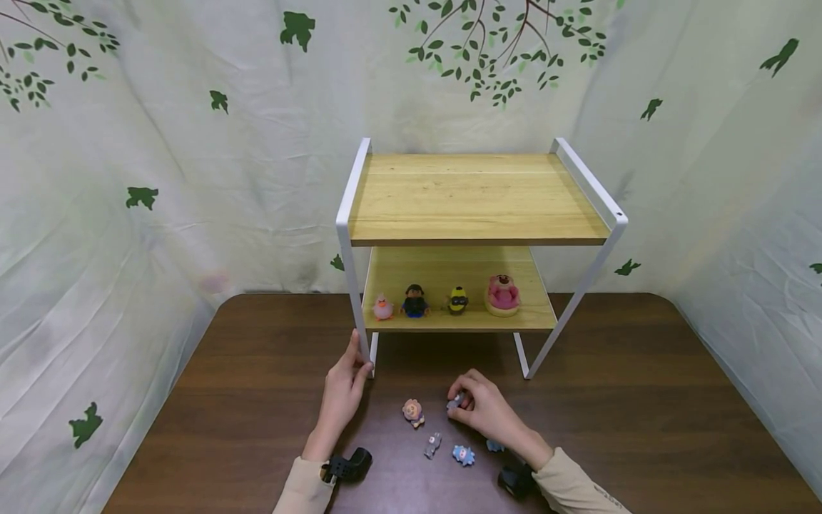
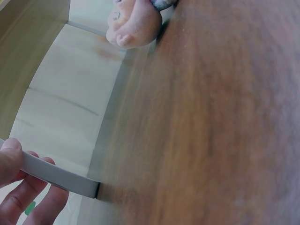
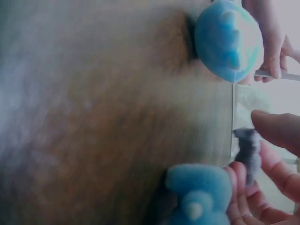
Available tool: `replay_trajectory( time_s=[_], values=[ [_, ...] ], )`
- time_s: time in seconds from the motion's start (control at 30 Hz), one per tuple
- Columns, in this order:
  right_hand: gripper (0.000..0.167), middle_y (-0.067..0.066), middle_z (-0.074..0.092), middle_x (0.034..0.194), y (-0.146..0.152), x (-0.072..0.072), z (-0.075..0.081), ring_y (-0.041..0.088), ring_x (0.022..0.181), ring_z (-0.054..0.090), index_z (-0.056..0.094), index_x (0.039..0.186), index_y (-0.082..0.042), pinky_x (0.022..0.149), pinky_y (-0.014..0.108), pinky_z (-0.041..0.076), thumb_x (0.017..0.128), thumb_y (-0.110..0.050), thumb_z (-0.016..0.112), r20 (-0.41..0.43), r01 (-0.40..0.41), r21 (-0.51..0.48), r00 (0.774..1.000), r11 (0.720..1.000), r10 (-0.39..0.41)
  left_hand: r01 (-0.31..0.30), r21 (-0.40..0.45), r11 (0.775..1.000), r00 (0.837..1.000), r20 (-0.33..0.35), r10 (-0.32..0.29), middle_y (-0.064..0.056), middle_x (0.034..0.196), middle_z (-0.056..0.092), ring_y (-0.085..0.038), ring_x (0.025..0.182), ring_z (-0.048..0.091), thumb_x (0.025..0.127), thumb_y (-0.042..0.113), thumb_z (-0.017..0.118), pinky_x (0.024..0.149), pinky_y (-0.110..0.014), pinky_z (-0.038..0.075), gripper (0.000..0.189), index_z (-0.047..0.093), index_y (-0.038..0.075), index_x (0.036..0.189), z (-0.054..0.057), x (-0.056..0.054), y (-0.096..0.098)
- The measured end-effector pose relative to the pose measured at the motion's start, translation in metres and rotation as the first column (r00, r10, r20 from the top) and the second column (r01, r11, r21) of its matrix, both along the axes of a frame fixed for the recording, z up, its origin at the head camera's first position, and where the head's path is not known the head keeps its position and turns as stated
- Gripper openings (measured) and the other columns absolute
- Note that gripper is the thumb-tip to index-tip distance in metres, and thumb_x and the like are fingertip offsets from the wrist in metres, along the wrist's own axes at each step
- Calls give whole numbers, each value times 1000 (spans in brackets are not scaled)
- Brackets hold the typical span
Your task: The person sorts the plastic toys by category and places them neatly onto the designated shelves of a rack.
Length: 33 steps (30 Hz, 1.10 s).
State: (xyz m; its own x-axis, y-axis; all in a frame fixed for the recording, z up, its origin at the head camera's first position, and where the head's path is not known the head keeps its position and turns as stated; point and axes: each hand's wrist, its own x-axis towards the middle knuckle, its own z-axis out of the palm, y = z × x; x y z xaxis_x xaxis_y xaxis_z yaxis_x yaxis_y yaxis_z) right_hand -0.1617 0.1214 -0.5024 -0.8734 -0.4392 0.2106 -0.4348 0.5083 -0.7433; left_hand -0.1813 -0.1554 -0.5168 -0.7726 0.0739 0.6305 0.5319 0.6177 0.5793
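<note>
My left hand (image 1: 343,391) grips the front left leg of a white-framed shelf (image 1: 361,314) near the table; in the left wrist view the thumb and fingers wrap the leg (image 2: 63,176). Between the thumb and fingers of my right hand (image 1: 493,415) is a small grey figurine (image 3: 249,157), held low in front of the shelf. On the table near that hand lie a peach-coloured figurine (image 1: 412,411), a grey figurine (image 1: 433,445) and a light-blue figurine (image 1: 464,455). Another blue figurine (image 1: 494,445) is partly covered by my right wrist.
The lower wooden board (image 1: 437,268) carries a pink duck-like figure (image 1: 382,308), a dark-haired figure (image 1: 414,303), a yellow-and-black figure (image 1: 457,302) and a pink bear (image 1: 503,294). Above it is the upper board (image 1: 475,200). A leaf-print cloth (image 1: 257,178) hangs around the brown table (image 1: 257,400).
</note>
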Motion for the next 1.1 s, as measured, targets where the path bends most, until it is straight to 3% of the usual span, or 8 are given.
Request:
replay_trajectory(
  time_s=[0.23,0.53,1.1],
  values=[
    [26,-4,48,86,0,0,4,9,69,51,59,86,-14,59,23,47,75,-1,79,-56,-15,-45,998,999,12,3,1,1000,1000,-2,-3,-8,80,57,-20,70,61,83,-8,67,63,-40,55,97,12,31,154,0,1,0],
    [25,-4,57,100,2,2,17,9,76,55,66,102,-6,65,24,49,78,0,74,-93,-49,-92,995,995,41,1,1,1000,1000,15,-1,-9,81,57,-21,72,61,84,-7,67,66,-41,55,94,13,25,154,1,2,-1],
    [26,2,61,109,3,3,41,9,80,59,66,104,-9,66,36,54,81,1,71,-203,-132,-181,975,975,95,-1,2,1000,1000,2,1,-8,81,56,-20,71,60,84,-7,67,65,-41,55,93,14,25,154,1,1,0]
  ],
)
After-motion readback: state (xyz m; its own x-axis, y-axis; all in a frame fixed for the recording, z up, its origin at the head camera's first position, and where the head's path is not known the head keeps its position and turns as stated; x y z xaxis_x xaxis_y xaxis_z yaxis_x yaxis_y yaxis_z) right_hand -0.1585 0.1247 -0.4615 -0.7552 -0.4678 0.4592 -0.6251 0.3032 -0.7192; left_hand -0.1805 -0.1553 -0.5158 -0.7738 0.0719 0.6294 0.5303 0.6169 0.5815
